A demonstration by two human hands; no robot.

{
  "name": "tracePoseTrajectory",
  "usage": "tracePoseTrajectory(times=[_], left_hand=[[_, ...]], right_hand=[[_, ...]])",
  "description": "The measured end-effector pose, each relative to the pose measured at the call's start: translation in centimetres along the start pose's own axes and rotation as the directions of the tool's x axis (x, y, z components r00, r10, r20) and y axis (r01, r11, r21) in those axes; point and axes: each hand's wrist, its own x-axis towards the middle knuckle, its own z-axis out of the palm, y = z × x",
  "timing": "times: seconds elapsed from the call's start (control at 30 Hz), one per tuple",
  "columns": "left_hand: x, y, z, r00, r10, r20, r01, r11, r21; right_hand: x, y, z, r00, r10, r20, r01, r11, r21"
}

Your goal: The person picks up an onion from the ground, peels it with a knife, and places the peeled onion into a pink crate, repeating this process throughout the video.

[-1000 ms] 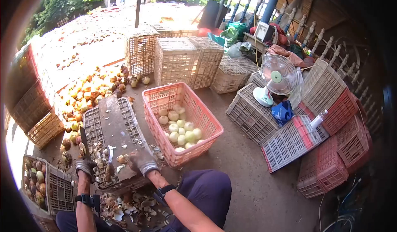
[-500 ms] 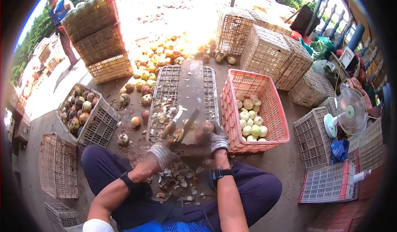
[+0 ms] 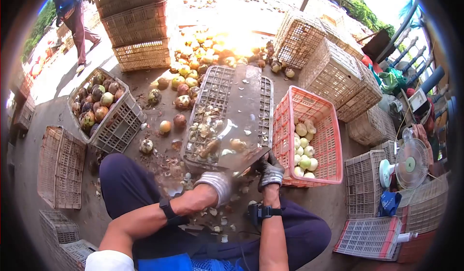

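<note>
My left hand (image 3: 215, 186), in a grey-and-white glove, is closed around a knife whose handle it hides. The broad dark blade (image 3: 249, 161) slants up and right, blurred by motion. Its tip end reaches my right hand (image 3: 270, 170), gloved with dark fingers curled in; what they hold, if anything, is hidden behind the blade. Both hands are at the near end of a board (image 3: 243, 97) laid over an upturned grey crate (image 3: 212, 85). On that crate lie onion scraps and a curved bright strip (image 3: 227, 128). A blurred pale onion (image 3: 238, 145) sits just beyond the blade.
At right, a pink crate (image 3: 333, 140) holds peeled onions (image 3: 304, 161). A grey crate (image 3: 121, 121) of unpeeled onions (image 3: 98, 94) stands left. Loose onions (image 3: 182, 102) lie beyond. Stacked crates (image 3: 140, 24), a fan (image 3: 411, 163) and a walking person (image 3: 75, 19) surround the spot.
The view has shifted. The blade has swung from pointing steeply up to slanting right, toward my right hand. The brown onion by my right hand no longer shows. The person at upper left has stepped forward.
</note>
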Motion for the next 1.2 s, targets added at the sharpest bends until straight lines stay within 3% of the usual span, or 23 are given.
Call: tracePoseTrajectory(times=[0.2,0.23,0.33,0.43,0.6,0.8,0.9,1.0,1.1,1.2], left_hand=[[1.4,-0.4,0.8,0.999,0.033,-0.022,-0.032,0.998,0.046],[1.9,-0.4,1.0,0.999,0.036,-0.027,-0.034,0.998,0.061],[3.6,-0.4,1.2,0.998,0.050,-0.049,-0.045,0.993,0.111],[5.0,-0.6,1.5,0.995,0.065,-0.078,-0.053,0.988,0.145],[7.0,-1.4,1.6,0.989,0.067,-0.131,-0.043,0.984,0.173],[7.5,-2.7,0.1,0.978,0.051,-0.200,-0.029,0.993,0.112],[7.7,-3.6,-0.9,0.969,0.040,-0.243,-0.028,0.998,0.053],[7.1,-3.9,-2.0,0.951,0.039,-0.308,-0.048,0.999,-0.020],[4.8,-3.6,-4.1,0.918,0.056,-0.394,-0.100,0.991,-0.092],[2.8,-3.2,-5.6,0.897,0.077,-0.435,-0.150,0.979,-0.137]], right_hand=[[-0.1,-0.4,0.4,0.999,-0.039,-0.017,0.039,0.999,0.017],[-0.5,-1.2,0.2,0.999,0.016,0.037,-0.015,1.000,-0.019],[-0.7,-1.5,0.8,0.998,-0.059,-0.023,0.057,0.995,-0.085],[-0.2,-1.3,0.7,1.000,0.014,0.003,-0.014,0.995,-0.097],[-0.6,-2.0,0.8,0.998,0.055,0.021,-0.056,0.997,0.055],[-1.9,-2.8,0.6,0.999,0.012,0.050,-0.016,0.997,0.072],[-1.9,-1.3,0.0,0.998,0.019,0.056,-0.036,0.946,0.321],[-3.2,-2.5,-0.4,0.990,-0.045,0.135,-0.005,0.938,0.348],[-2.7,-2.1,-1.2,0.996,0.042,0.084,-0.059,0.975,0.215],[-0.6,0.1,-2.4,0.989,0.125,0.079,-0.140,0.963,0.231]])
